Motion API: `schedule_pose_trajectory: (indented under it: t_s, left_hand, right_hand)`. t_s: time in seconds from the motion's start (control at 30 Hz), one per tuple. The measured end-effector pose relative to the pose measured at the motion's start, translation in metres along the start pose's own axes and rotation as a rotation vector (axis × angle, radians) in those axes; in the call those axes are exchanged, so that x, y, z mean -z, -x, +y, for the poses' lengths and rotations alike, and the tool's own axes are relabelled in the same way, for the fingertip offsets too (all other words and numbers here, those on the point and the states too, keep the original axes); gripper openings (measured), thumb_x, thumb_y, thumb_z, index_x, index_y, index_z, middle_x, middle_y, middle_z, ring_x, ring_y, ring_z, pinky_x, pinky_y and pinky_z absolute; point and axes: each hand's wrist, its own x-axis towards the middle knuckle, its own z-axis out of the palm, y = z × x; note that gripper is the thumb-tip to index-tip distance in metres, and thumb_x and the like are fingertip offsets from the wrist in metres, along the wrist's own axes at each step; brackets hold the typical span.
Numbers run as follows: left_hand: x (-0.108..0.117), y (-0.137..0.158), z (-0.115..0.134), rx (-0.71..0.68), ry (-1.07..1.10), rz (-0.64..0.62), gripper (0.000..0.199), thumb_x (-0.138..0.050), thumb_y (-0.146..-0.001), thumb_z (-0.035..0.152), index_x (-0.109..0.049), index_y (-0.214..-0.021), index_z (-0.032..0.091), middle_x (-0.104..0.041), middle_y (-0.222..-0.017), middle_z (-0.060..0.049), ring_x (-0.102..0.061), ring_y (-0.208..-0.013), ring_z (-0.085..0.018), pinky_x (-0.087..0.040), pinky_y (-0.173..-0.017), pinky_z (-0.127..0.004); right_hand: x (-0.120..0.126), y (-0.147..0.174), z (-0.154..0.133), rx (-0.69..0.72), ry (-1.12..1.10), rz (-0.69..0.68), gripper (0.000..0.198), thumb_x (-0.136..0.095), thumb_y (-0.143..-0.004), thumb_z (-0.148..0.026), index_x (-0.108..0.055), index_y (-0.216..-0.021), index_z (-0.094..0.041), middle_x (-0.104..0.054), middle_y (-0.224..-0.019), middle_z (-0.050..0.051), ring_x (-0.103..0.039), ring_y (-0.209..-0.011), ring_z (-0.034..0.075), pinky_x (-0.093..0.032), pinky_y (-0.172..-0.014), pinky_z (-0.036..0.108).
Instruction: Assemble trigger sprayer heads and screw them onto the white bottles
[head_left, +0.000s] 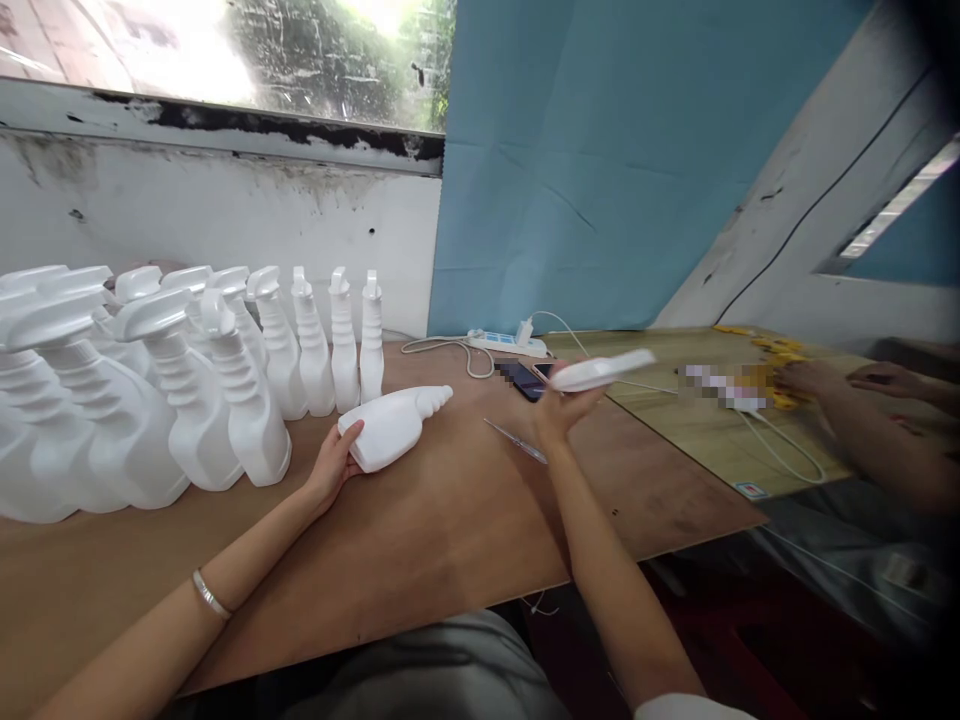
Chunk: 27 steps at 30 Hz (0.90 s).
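My left hand grips the base of a white plastic bottle. The bottle is tilted, its ribbed neck pointing right with no spray head on it. Raised over the table's right part, my right hand is closed around a white spray head, slightly blurred and lying sideways in the fingers. To the left of my left hand stand several white spray bottles, upright in close rows with their heads fitted. A thin clear pen-like tool lies on the brown table between my hands.
Behind my right hand lie a dark phone and a white power strip with cables. At right, another person's hands are over a pale wooden table with yellow items. A blue curtain hangs behind.
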Motion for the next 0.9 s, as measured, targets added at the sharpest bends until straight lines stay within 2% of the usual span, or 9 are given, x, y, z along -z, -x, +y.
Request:
schedule_pose_trajectory:
  t_s: [0.07, 0.13, 0.2, 0.3, 0.37, 0.57, 0.7, 0.8, 0.9]
  left_hand:
    - [0.000, 0.001, -0.001, -0.016, -0.014, 0.003, 0.039, -0.059, -0.074, 0.036, -0.049, -0.109, 0.020, -0.062, -0.096, -0.007, -0.062, -0.069, -0.015, -0.053, -0.056, -0.028]
    - [-0.001, 0.001, -0.001, -0.032, -0.026, 0.009, 0.040, -0.060, -0.073, 0.036, -0.048, -0.108, 0.020, -0.061, -0.094, -0.006, -0.062, -0.068, -0.015, -0.053, -0.056, -0.026]
    - [-0.001, 0.002, -0.003, -0.052, -0.037, 0.018, 0.041, -0.061, -0.072, 0.037, -0.048, -0.106, 0.020, -0.060, -0.092, -0.005, -0.061, -0.069, -0.014, -0.052, -0.055, -0.024]
    - [-0.001, 0.003, -0.006, -0.082, -0.054, 0.013, 0.042, -0.063, -0.070, 0.038, -0.047, -0.104, 0.020, -0.058, -0.093, -0.004, -0.059, -0.074, -0.015, -0.051, -0.055, -0.023]
    - [-0.001, 0.004, -0.007, -0.100, -0.070, -0.008, 0.041, -0.063, -0.070, 0.040, -0.046, -0.102, 0.020, -0.056, -0.093, -0.003, -0.058, -0.078, -0.015, -0.050, -0.059, -0.025]
    - [-0.001, 0.005, -0.006, -0.174, -0.251, 0.065, 0.043, -0.064, -0.063, 0.048, -0.047, -0.087, 0.017, -0.051, -0.077, 0.002, -0.053, -0.070, -0.013, -0.046, -0.056, -0.023]
    - [-0.003, 0.007, -0.004, -0.121, -0.268, 0.056, 0.044, -0.062, -0.063, 0.050, -0.045, -0.086, 0.017, -0.049, -0.076, 0.002, -0.054, -0.070, -0.014, -0.048, -0.055, -0.025]
    - [-0.004, 0.009, -0.003, -0.168, -0.297, -0.061, 0.043, -0.057, -0.069, 0.050, -0.046, -0.094, 0.017, -0.054, -0.083, -0.001, -0.056, -0.077, -0.017, -0.049, -0.062, -0.029]
    - [-0.003, 0.011, -0.004, -0.249, -0.395, -0.282, 0.046, -0.047, -0.078, 0.049, -0.047, -0.110, 0.016, -0.061, -0.091, -0.005, -0.059, -0.081, -0.020, -0.048, -0.072, -0.033]
  right_hand:
    - [-0.007, 0.034, -0.012, 0.163, 0.011, -0.472, 0.039, -0.047, -0.072, -0.043, -0.046, -0.101, -0.016, -0.054, -0.095, 0.012, -0.054, -0.090, 0.022, -0.043, -0.082, 0.040]
    - [-0.012, 0.072, -0.030, 0.295, -0.035, -0.768, 0.028, -0.055, -0.063, -0.037, -0.053, -0.084, -0.019, -0.057, -0.078, 0.007, -0.056, -0.076, 0.020, -0.046, -0.073, 0.034]
    - [-0.013, 0.105, -0.051, 0.590, -0.139, -1.244, 0.024, -0.049, -0.066, -0.025, -0.052, -0.089, -0.019, -0.059, -0.081, 0.006, -0.055, -0.075, 0.018, -0.045, -0.070, 0.030]
    - [-0.011, 0.135, -0.079, 0.942, -0.154, -1.542, 0.027, -0.046, -0.069, -0.021, -0.051, -0.095, -0.017, -0.058, -0.081, 0.005, -0.052, -0.076, 0.018, -0.041, -0.070, 0.030]
    - [-0.010, 0.140, -0.090, 0.971, -0.088, -1.571, 0.030, -0.046, -0.072, -0.021, -0.048, -0.101, -0.015, -0.057, -0.085, 0.007, -0.050, -0.080, 0.018, -0.040, -0.073, 0.031]
    - [-0.010, 0.138, -0.088, 0.806, -0.072, -1.443, 0.055, -0.050, -0.064, -0.015, -0.034, -0.116, -0.008, -0.047, -0.110, 0.014, -0.043, -0.101, 0.022, -0.038, -0.084, 0.036]
    - [-0.009, 0.140, -0.088, 0.696, -0.292, -1.162, 0.040, -0.036, -0.071, -0.007, -0.038, -0.110, -0.015, -0.052, -0.099, 0.009, -0.046, -0.098, 0.019, -0.041, -0.087, 0.035]
    - [-0.010, 0.138, -0.094, 0.520, -0.193, -0.990, 0.039, -0.038, -0.080, -0.016, -0.034, -0.119, -0.016, -0.046, -0.114, 0.011, -0.041, -0.110, 0.020, -0.038, -0.093, 0.039]
    - [-0.015, 0.134, -0.093, 0.463, 0.056, -1.001, 0.056, -0.053, -0.077, -0.040, -0.035, -0.127, -0.023, -0.032, -0.131, 0.012, -0.032, -0.119, 0.029, -0.033, -0.096, 0.048]
